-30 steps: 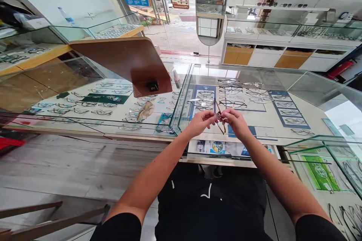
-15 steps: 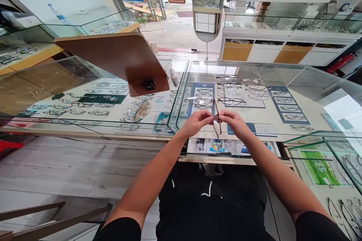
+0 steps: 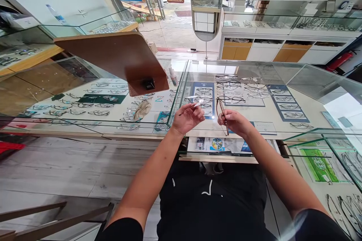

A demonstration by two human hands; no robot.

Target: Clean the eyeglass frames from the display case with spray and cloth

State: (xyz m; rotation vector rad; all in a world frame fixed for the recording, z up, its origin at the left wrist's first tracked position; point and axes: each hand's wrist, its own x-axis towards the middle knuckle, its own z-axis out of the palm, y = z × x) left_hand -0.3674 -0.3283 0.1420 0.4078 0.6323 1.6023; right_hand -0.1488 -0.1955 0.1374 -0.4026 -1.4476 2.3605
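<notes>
Over the glass counter, my left hand (image 3: 188, 118) is closed on a thin brown eyeglass temple (image 3: 187, 110), which sticks out to the left of its fingertips. A small pale tip shows at those fingertips. To the right, my right hand (image 3: 233, 121) pinches a brown eyeglass frame (image 3: 221, 111), held roughly upright with one part reaching up and another hanging down. The two hands are apart. Beneath them, inside the case, lie rows of eyeglasses (image 3: 232, 99) and a blue display card (image 3: 209, 114).
A brown tilted board (image 3: 113, 54) stands on the counter at left, near a small bottle (image 3: 173, 76). An open drawer (image 3: 220, 157) with papers sits before my body. A white sheet (image 3: 345, 113) and another glass case (image 3: 325, 141) are at right.
My hands, which were together at the glasses, have separated. My left hand has moved left with a thin brown piece, while my right hand keeps the frame and has shifted slightly right.
</notes>
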